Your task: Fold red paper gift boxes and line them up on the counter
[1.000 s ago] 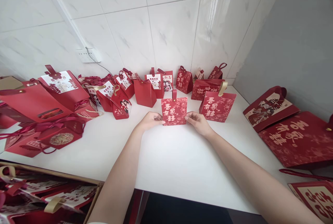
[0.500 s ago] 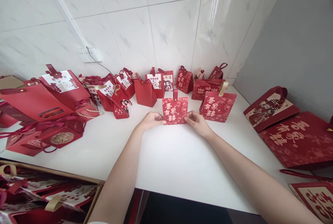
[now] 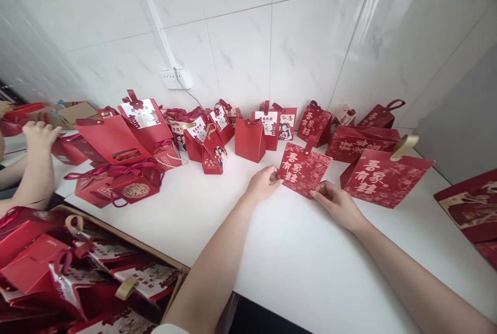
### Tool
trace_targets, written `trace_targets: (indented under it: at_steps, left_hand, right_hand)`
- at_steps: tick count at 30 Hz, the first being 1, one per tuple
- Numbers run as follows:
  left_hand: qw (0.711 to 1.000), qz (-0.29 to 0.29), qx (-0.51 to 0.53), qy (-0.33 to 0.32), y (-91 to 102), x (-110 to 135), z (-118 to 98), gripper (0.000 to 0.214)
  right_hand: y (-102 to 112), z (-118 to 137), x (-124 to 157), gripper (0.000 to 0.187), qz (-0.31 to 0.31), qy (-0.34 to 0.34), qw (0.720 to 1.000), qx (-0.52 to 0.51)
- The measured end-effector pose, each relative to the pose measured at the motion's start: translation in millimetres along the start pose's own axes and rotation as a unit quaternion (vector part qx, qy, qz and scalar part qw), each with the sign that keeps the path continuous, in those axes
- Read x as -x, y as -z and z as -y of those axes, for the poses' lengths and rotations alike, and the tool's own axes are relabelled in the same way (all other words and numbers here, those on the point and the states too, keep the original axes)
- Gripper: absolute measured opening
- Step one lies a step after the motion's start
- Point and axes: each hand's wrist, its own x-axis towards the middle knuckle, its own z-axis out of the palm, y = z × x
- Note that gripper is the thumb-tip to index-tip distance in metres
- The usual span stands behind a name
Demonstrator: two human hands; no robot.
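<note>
A small red gift box [image 3: 303, 170] with gold characters and a red tab on top stands on the white table [image 3: 295, 266] between my hands. My left hand [image 3: 263, 183] pinches its lower left corner. Its lower right corner is held by the closed fingers of my right hand [image 3: 338, 202]. The box leans a little to the right.
A larger red box with a gold handle [image 3: 382, 177] stands just right of it. Many red gift boxes [image 3: 248, 139] line the tiled wall, with bigger ones [image 3: 120, 142] at left. A cardboard carton [image 3: 89, 277] of flat boxes sits at lower left. Another person's hand [image 3: 39, 137] shows at far left.
My head has turned left and the view has tilted, which brings the carton and another person's hand into view. My hands still hold the same small box on the table.
</note>
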Motion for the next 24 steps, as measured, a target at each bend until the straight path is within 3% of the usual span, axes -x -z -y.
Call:
trace_targets:
  at_steps: [5,12,20,24]
  left_hand:
    - [0.999,0.021,0.033,0.030,2.3,-2.7,6.0,0.023]
    - [0.986,0.106,0.112,0.070,7.9,-4.0,8.7,0.032]
    - [0.976,0.111,0.154,0.103,10.4,-6.4,5.2,0.036]
    - [0.985,0.059,0.140,0.076,8.6,-7.6,1.1,0.039]
  right_hand:
    - [2.1,-2.6,-0.9,0.032,0.001,-0.004,1.000,-0.008]
    - [1.9,-9.8,-3.7,0.030,-0.054,-0.002,0.999,-0.005]
    - [2.1,-9.5,-8.0,0.026,-0.086,0.010,0.996,-0.037]
    - [3.0,-6.5,-7.4,0.031,-0.092,-0.011,0.994,-0.064]
